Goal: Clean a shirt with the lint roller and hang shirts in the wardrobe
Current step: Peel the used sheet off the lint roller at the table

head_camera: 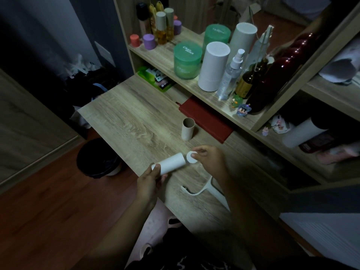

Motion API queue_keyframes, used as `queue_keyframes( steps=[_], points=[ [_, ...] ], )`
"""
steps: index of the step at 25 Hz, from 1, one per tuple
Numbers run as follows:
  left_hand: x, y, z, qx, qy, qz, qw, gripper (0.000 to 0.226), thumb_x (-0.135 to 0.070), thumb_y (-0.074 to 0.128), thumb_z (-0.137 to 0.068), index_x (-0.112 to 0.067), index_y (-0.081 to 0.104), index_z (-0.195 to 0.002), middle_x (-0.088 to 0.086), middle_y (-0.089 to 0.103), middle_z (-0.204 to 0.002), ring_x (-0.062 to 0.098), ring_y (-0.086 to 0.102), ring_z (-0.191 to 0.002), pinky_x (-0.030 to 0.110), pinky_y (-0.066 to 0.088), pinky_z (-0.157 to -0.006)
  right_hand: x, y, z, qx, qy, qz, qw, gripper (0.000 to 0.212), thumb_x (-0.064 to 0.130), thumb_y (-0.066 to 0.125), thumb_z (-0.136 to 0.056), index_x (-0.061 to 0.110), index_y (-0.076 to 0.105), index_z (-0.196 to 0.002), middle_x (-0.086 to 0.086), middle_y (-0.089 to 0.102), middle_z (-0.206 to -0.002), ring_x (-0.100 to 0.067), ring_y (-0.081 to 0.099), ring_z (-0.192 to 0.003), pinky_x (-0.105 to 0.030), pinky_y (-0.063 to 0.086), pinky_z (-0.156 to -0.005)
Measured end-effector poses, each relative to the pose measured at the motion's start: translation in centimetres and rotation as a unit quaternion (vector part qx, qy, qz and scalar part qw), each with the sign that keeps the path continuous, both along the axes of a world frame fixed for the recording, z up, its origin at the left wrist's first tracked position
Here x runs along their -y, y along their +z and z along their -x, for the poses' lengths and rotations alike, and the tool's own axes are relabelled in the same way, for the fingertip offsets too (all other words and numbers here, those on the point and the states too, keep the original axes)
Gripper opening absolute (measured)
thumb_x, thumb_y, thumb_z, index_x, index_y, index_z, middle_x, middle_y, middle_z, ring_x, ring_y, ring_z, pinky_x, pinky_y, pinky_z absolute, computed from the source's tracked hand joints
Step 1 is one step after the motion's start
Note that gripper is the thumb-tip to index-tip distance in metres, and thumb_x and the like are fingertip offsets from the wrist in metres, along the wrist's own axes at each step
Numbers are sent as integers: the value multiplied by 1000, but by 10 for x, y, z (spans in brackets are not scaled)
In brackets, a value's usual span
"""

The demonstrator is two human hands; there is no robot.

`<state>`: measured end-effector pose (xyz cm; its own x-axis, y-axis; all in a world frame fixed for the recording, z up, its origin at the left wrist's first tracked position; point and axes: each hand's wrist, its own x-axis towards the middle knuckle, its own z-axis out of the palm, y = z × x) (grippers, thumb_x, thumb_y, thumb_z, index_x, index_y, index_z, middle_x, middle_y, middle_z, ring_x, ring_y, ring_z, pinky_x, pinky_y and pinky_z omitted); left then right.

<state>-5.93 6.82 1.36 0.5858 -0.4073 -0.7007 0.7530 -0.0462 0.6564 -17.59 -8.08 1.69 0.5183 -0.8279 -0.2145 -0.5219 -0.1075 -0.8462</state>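
My left hand (149,184) grips the near end of a white lint roll refill (171,163), held level over the wooden desk (136,117). My right hand (209,159) pinches a small white round cap (191,157) right at the roll's far end. The white lint roller handle (200,190) lies flat on the desk below my right wrist, partly hidden by my arm. An empty brown cardboard core (188,129) stands upright farther back. No shirt is in view.
A dark red notebook (208,119) lies under the shelf. The shelf (194,88) carries green jars, white cylinders, a spray bottle and dark bottles. A black waste bin (97,157) stands on the floor left of the desk. Dark clothes pile at the back left.
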Motion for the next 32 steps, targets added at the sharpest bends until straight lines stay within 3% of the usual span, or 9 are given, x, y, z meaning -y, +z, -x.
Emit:
queue_keyframes(
  steps=[3, 7, 10, 17, 19, 22, 24, 27, 32],
  points=[
    [-6, -5, -4, 18, 4, -9, 1000, 35, -7, 57, -90, -2, 57, -125, 7, 63, -93, 18, 61, -75, 16, 56, -57, 7, -14, -15, -68, 81, 50, 993, 20, 6, 69, -78, 6, 72, -98, -8, 72, -97, -8, 61, -79, 2, 37, -59],
    [-11, -5, -6, 30, -1, -2, 1000, 37, -7, 57, -90, -3, 55, -127, 4, 65, -90, 16, 60, -74, 17, 55, -61, 16, -34, -28, -140, 152, 88, 974, 22, 8, 69, -78, 6, 73, -99, -11, 72, -103, -22, 65, -94, -20, 43, -78],
    [-13, -8, -9, 33, 4, 2, 999, 40, -7, 57, -90, -2, 53, -129, 4, 66, -91, 16, 61, -74, 18, 55, -61, 17, -42, -28, -152, 153, 98, 972, 25, 9, 67, -80, 6, 71, -104, -12, 71, -108, -24, 64, -98, -25, 45, -83],
    [-12, -8, -7, 26, -12, 19, 999, 37, -9, 58, -89, -5, 57, -126, 10, 65, -106, 17, 63, -82, 18, 55, -62, -3, -10, -11, -13, 41, 119, 992, 17, 17, 62, -86, 7, 72, -96, -8, 73, -93, -14, 66, -82, -23, 52, -73],
    [-7, -4, -2, 15, -35, 31, 999, 33, -8, 58, -89, -5, 59, -121, 14, 64, -109, 21, 64, -86, 18, 55, -59, -16, 2, -5, -30, 23, 59, 998, 29, 31, 51, -93, 9, 69, -99, -7, 71, -90, -14, 64, -81, -23, 48, -70],
    [0, 0, 9, 4, -77, 48, 996, 39, -7, 58, -89, -3, 55, -127, 17, 63, -117, 29, 62, -101, 18, 57, -62, -28, 6, 0, -71, 41, -79, 994, 46, 51, 33, -94, 19, 62, -113, -2, 64, -102, -17, 61, -96, -35, 50, -85],
    [3, 0, 11, 1, -99, 62, 993, 38, -11, 57, -90, -4, 54, -128, 14, 66, -113, 27, 63, -102, 24, 58, -73, -31, 6, 3, -36, 32, -126, 991, 41, 52, 43, -91, 22, 59, -113, 0, 62, -105, -17, 61, -99, -38, 55, -83],
    [3, -3, 13, 0, -130, 75, 989, 36, -17, 54, -93, -5, 55, -126, 11, 71, -100, 26, 66, -93, 35, 54, -87, -31, 8, 11, 2, -5, -119, 993, 32, 40, 61, -85, 14, 59, -105, 0, 62, -100, -8, 61, -86, -18, 53, -60],
    [8, -6, 14, 108, -149, 12, 983, 37, -19, 62, -88, -9, 59, -124, 6, 66, -106, 16, 63, -85, 24, 55, -75, -31, 11, 20, 54, -47, -121, 990, 26, 30, 67, -83, 13, 56, -99, 4, 59, -94, -8, 61, -85, -17, 54, -59]
  ],
)
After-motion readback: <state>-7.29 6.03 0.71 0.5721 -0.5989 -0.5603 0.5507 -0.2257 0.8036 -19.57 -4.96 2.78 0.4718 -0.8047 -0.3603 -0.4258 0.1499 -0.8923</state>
